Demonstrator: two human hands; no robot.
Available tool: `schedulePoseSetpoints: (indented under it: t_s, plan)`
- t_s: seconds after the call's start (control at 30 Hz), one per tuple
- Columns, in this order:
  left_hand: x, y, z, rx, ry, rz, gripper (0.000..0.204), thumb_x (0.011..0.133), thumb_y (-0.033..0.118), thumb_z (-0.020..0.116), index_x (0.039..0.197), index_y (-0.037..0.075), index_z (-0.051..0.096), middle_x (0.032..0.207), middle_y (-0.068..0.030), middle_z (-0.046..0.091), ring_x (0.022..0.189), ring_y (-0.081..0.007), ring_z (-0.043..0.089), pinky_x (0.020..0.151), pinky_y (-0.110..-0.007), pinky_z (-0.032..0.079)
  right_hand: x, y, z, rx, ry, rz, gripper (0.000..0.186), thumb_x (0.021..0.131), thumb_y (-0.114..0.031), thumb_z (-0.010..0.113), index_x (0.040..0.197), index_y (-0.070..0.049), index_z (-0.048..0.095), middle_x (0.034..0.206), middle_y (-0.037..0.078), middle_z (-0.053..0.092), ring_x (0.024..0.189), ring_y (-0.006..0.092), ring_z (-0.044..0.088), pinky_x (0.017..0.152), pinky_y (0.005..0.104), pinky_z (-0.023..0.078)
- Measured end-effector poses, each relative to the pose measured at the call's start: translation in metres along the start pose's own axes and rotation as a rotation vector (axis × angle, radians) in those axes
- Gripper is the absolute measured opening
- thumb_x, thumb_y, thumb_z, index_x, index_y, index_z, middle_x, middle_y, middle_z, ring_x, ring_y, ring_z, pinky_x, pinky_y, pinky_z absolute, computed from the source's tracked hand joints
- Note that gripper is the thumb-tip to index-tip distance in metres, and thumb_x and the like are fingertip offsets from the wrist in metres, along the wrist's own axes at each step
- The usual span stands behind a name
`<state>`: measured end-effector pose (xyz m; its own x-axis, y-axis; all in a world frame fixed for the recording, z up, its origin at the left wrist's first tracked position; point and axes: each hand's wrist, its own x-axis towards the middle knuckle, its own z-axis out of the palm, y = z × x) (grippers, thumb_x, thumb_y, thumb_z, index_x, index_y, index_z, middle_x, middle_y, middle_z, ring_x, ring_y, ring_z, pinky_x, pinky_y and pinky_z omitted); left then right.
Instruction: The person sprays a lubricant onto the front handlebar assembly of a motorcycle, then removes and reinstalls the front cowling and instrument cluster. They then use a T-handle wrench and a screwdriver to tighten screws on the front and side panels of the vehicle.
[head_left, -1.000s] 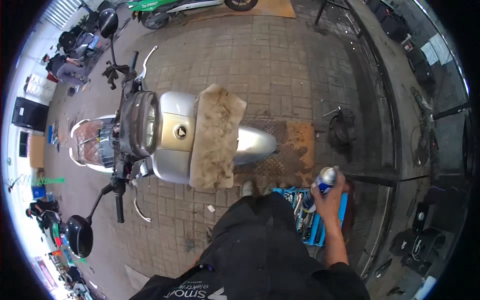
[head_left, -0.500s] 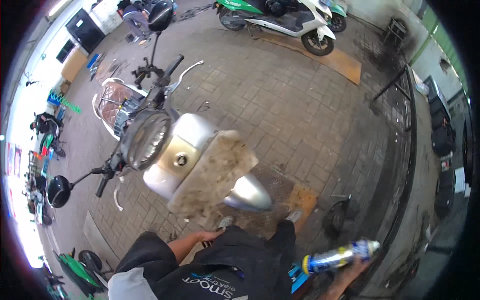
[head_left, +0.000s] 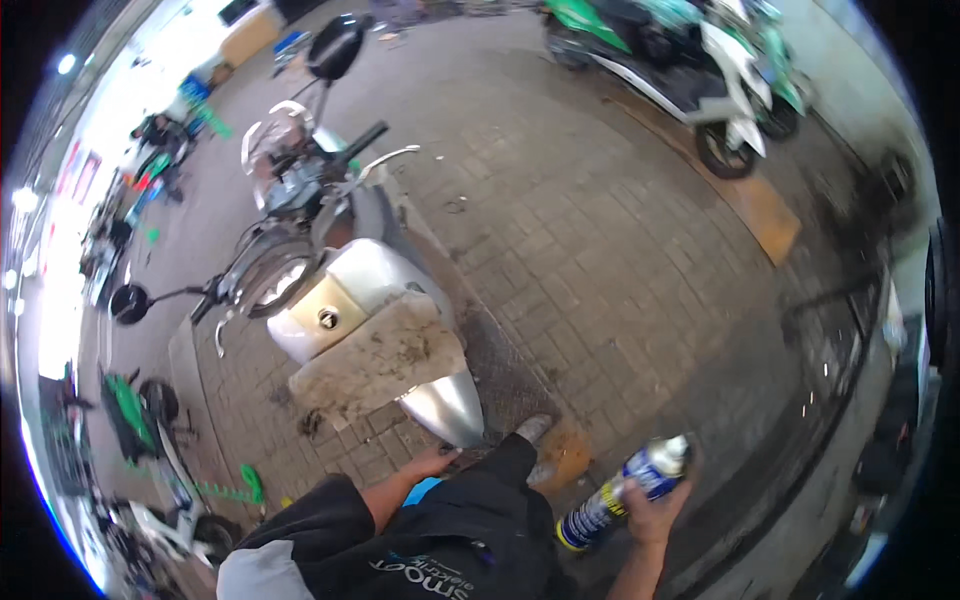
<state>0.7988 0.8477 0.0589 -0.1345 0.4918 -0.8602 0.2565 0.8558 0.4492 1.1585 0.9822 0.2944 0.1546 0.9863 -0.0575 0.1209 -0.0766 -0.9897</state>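
In my right hand [head_left: 655,512] is an aerosol spray can [head_left: 615,500], blue and yellow with a pale nozzle end. The fingers wrap round its side, and it tilts with the nozzle up and to the right. My left hand [head_left: 435,463] reaches low beside the silver front mudguard [head_left: 447,408] of a scooter. Its fingers are too blurred to read. A small blue patch [head_left: 422,490] shows beside my left wrist, its kind unclear. Over the scooter's white and gold front lies a stained beige sheet [head_left: 380,355], just above the mudguard.
A green and white scooter [head_left: 690,85] is parked at the far right by a brown board [head_left: 765,215]. A green scooter [head_left: 130,415] stands at the left, near a coiled green hose [head_left: 250,485]. A dark metal frame [head_left: 850,300] lies to the right on the paved floor [head_left: 590,260].
The view has turned, so the scooters and floor sit differently. The spray can has swung from nearly level to a steeper tilt, still in my right hand. My left hand stays low by the scooter.
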Motion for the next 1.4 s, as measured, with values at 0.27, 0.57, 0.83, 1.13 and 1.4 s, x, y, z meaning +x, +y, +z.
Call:
schedulePoseSetpoints:
  t_s: [0.27, 0.57, 0.83, 1.13, 1.4]
  plan:
    - [0.048, -0.006, 0.016, -0.557, 0.334, -0.029, 0.062, 0.092, 0.051, 0.058, 0.124, -0.002, 0.057, 0.11, -0.0167, 0.068, 0.089, -0.0246, 0.067, 0.067, -0.04, 0.054, 0.164, -0.033, 0.115, -0.018, -0.508, -0.247, 0.081, 0.07, -0.017, 0.085, 0.136, -0.005, 0.039, 0.123, 0.016, 0.054, 0.111, 0.0288, 0.057, 0.095, 0.0412, 0.048]
    - [0.061, 0.072, -0.005, -1.035, 0.543, -0.138, 0.049, 0.097, 0.041, 0.056, 0.129, 0.004, 0.05, 0.104, -0.0099, 0.07, 0.087, -0.0204, 0.068, 0.067, -0.036, 0.05, 0.304, -0.041, 0.287, 0.348, -0.803, -0.012, 0.076, 0.075, -0.018, 0.083, 0.135, -0.003, 0.039, 0.118, 0.016, 0.055, 0.099, 0.0275, 0.062, 0.085, 0.0385, 0.052]
    - [0.077, 0.134, 0.069, -1.394, 0.872, -0.294, 0.042, 0.097, 0.033, 0.056, 0.127, 0.003, 0.051, 0.106, -0.0107, 0.068, 0.088, -0.0224, 0.068, 0.071, -0.039, 0.053, 0.446, 0.019, 0.431, -0.248, -1.408, -0.768, 0.076, 0.075, -0.03, 0.082, 0.137, -0.011, 0.042, 0.121, 0.023, 0.05, 0.109, 0.0392, 0.056, 0.087, 0.0468, 0.05]
    - [0.097, 0.346, 0.146, -1.63, 0.612, -0.657, 0.049, 0.094, 0.038, 0.06, 0.131, 0.006, 0.051, 0.115, -0.0125, 0.063, 0.099, -0.0253, 0.064, 0.077, -0.041, 0.051, 0.466, -0.026, 0.527, 0.007, -1.883, -0.924, 0.061, 0.078, -0.033, 0.078, 0.132, -0.022, 0.052, 0.124, 0.021, 0.05, 0.103, 0.041, 0.06, 0.083, 0.0482, 0.053]
    - [0.146, 0.343, 0.158, -1.66, 0.7, -0.529, 0.046, 0.097, 0.037, 0.055, 0.132, 0.008, 0.05, 0.121, -0.0112, 0.062, 0.105, -0.0247, 0.062, 0.084, -0.043, 0.05, 0.345, -0.09, 0.529, 0.103, -1.719, -0.417, 0.083, 0.08, -0.026, 0.078, 0.143, -0.002, 0.03, 0.126, 0.025, 0.047, 0.116, 0.0329, 0.051, 0.099, 0.0421, 0.042]
